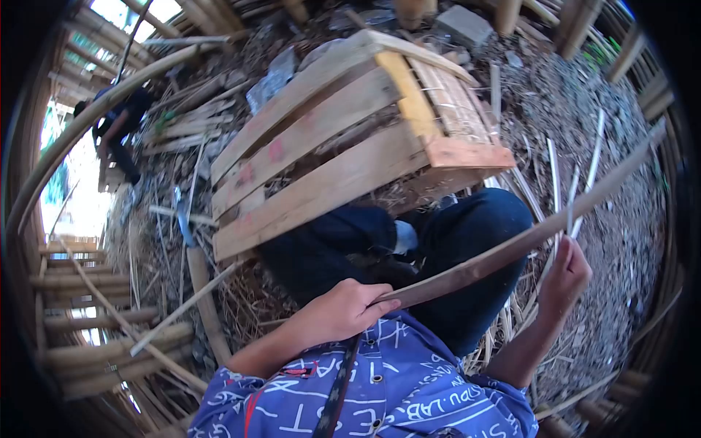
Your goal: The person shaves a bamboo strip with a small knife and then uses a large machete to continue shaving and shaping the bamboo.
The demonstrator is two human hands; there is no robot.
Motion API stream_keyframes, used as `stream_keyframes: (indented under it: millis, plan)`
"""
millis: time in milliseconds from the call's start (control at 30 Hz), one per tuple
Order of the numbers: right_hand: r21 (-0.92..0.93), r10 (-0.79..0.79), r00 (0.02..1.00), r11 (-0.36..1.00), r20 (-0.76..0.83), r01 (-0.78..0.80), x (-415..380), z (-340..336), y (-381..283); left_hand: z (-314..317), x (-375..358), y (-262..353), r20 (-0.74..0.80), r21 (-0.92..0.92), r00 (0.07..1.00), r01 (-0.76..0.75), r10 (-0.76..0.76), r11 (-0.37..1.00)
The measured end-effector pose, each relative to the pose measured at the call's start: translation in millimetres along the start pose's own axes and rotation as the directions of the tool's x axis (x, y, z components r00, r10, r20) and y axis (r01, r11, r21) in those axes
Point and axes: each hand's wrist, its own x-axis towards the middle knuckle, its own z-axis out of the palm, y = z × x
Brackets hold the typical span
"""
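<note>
My left hand (355, 308) is closed around the near end of a long, flat bamboo slat (496, 257), close to my shirt. From there the slat slants up to the right, over my knee, to the far right side. Below its middle, my right hand (566, 271) is closed in a fist. A thin pale sliver (571, 208) stands just above those fingers and crosses the slat in this view; what the fist grips I cannot tell. In front of my folded legs sits a wooden slatted crate (321, 175), tilted in view.
Gravelly ground (621, 241) with loose bamboo strips (553, 171) lies to the right. A grey block (465, 28) is at the back. Bamboo poles (117, 281) line the left side, where a curved pole (80, 124) arches up. Another person (120, 124) is at the far left.
</note>
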Motion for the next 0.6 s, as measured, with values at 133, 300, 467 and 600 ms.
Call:
stream_keyframes:
  millis: [133,300,467,600]
  plan:
    - [0.083,0.043,0.999,0.995,0.033,-0.046,-6,2,20,0,-7,-6,-0.005,0.008,1.0,0.012,-0.012,1.0]
    - [0.164,0.06,0.997,0.985,-0.047,-0.051,-5,17,20,5,-5,-1,-0.054,0.016,0.999,0.001,0.0,1.0]
    - [0.381,0.031,1.0,0.924,0.001,-0.029,-4,29,51,3,3,-5,-0.087,-0.067,0.988,-0.132,0.126,0.989]
    - [0.519,0.08,0.989,0.844,0.125,-0.134,-5,16,-4,-12,10,-2,-0.118,-0.202,0.983,-0.163,0.141,0.966]
